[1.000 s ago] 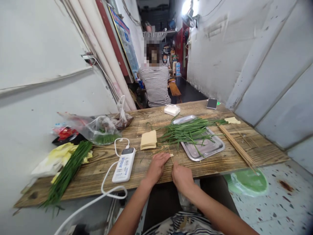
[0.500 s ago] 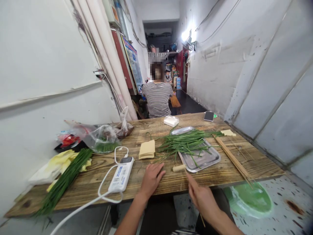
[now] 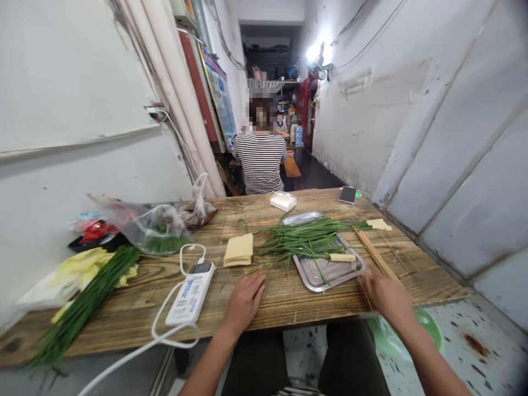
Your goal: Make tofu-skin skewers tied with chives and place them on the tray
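Note:
My left hand lies on the wooden table with fingers stretched out, holding nothing. It is just in front of a stack of square tan tofu-skin sheets. At the right edge of a metal tray, my right hand is bent and smeared by motion. A thin line shows by its fingertips; whether they grip a skewer is unclear. A tofu-skin roll rests in the tray, beside a heap of green chives. Bamboo skewers lie beyond my right hand, with more pale rolls past them.
A white power bank with cable lies left, near a chive bundle and a plastic bag. A white box and a phone are at the back. A person in stripes sits beyond; a green basin is below right.
My right hand has moved right and forward, from the table's front edge to the tray's right side. The roll has gone from the tabletop into the tray. My left hand stays flat.

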`<state>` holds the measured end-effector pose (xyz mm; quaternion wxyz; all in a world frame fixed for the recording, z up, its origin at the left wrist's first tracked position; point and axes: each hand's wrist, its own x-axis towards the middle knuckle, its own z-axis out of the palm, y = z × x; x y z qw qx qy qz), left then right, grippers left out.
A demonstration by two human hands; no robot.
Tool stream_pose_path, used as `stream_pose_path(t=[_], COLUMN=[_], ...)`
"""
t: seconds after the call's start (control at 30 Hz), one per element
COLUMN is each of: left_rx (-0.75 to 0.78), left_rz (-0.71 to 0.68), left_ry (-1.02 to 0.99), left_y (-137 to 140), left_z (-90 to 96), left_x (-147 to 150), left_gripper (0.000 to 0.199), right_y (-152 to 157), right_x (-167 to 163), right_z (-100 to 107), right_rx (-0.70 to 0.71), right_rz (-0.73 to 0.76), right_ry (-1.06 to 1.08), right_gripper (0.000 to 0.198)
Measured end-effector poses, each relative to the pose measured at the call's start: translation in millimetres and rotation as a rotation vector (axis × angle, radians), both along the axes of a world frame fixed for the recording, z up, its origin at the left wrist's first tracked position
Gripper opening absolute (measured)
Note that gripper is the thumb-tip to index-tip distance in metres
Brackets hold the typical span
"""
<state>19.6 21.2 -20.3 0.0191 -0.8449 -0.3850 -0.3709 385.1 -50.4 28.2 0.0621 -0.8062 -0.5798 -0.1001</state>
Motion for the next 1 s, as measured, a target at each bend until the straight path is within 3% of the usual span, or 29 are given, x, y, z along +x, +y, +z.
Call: stream_pose_path(t=[0.07, 0.1, 0.17, 0.23, 0.4, 0.6, 0.77, 1.0], left_rx=[-0.003, -0.007, -0.015, -0.015, 0.033, 0.129, 0.037, 0.079], left_rz=[0.009, 0.018, 0.047, 0.111, 0.300, 0.429, 0.373, 0.313], left_ry=[-0.003, -0.002, 0.001, -0.008, -0.082, -0.130, -0.118, -0.145], left_y=[-2, -3, -3, -3, 5, 46, 74, 76], left_z=[4.0, 6.0, 9.6, 12.0, 13.0, 16.8, 19.2, 9.0], left_x=[2, 3, 4, 1, -16, -36, -50, -57], left_gripper=[0.024, 0.023, 0.021, 0.021, 0.021, 0.022, 0.015, 0.015], right_y=[-7, -9, -8, -1, 38, 126, 179, 198], right_x=[-9, -15, -32, -53, -107, -190, -240, -241], right_z=[13, 17, 20, 18, 18, 24, 2, -4], right_rx=[0.132, 0.220, 0.360, 0.411, 0.329, 0.227, 0.159, 0.106], right_rz=[-0.038, 0.010, 0.231, 0.473, 0.781, 1.110, 1.153, 1.221], right_ry=[-0.077, -0.085, -0.046, 0.022, 0.174, 0.382, 0.396, 0.383], right_gripper=[0.044, 0.044, 0.043, 0.041, 0.030, 0.016, 0.013, 0.014])
